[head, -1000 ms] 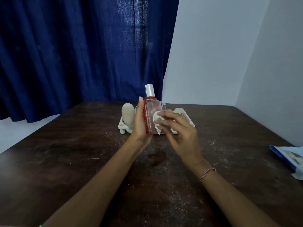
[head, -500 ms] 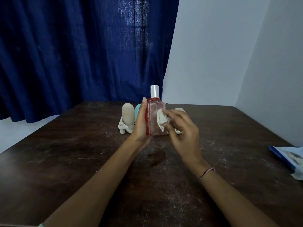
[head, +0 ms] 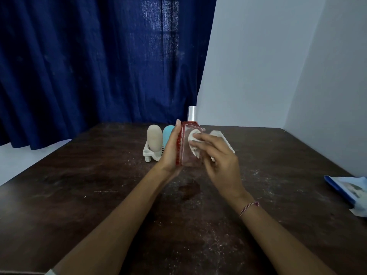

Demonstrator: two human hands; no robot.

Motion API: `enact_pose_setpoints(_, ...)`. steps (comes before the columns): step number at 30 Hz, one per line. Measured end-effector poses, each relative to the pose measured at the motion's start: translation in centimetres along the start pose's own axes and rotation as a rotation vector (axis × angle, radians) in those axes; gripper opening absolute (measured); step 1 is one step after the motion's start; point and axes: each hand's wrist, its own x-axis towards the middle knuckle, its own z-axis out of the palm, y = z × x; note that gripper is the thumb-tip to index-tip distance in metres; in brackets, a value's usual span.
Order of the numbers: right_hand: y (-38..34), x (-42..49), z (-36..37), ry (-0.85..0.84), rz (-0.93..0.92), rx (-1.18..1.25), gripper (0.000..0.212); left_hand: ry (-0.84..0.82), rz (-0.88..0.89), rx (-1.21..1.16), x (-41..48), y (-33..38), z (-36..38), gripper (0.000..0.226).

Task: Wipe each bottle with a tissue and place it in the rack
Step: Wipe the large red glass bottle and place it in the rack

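Observation:
My left hand [head: 171, 149] grips a flat, clear bottle [head: 188, 153] with a red edge and a silver cap, upright above the table's middle. A crumpled white tissue [head: 193, 140] is held by my right hand [head: 216, 155] and pressed against the bottle's front face. Behind the hands stands a white rack [head: 222, 138] holding a beige bottle [head: 154, 140] and a light blue bottle [head: 168, 133] at its left end. The hands and the held bottle hide the rack's middle.
The dark wooden table [head: 99, 195] is dusty, with a stain near its middle. A blue and white tissue packet [head: 349, 190] lies at the right edge. A blue curtain hangs behind, and white walls close in at the back right.
The bottle was turned upright and shifted slightly right in my left hand. My right hand has rubbed the tissue from the lower part up to the upper part of the bottle's face.

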Motion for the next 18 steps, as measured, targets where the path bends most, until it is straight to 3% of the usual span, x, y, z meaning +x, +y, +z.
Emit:
enact_pose_setpoints(4, -0.9, -0.3, 0.7, -0.093, -0.162, -0.038, 0.032, -0.033, -0.045, -0.058, -0.2, -0.2, 0.0, 0.069)
enact_pose_setpoints(8, -1.2, -0.2, 0.7, -0.099, -0.166, -0.046, 0.033, -0.043, -0.054, -0.088, -0.3, -0.3, -0.1, 0.067)
enact_pose_setpoints(12, -0.4, 0.2, 0.4, 0.021, -0.002, 0.023, 0.04, -0.101, -0.048, -0.051, -0.2, -0.4, 0.4, 0.074)
enact_pose_setpoints(15, 0.5, 0.5, -0.1, 0.132, 0.17, 0.091, 0.033, -0.174, -0.037, 0.051, -0.6, -0.2, 0.5, 0.059)
enact_pose_setpoints(18, 1.1, 0.3, -0.6, 0.135, 0.178, 0.106, 0.027, -0.229, -0.04, 0.217, -0.9, 0.0, 0.5, 0.065)
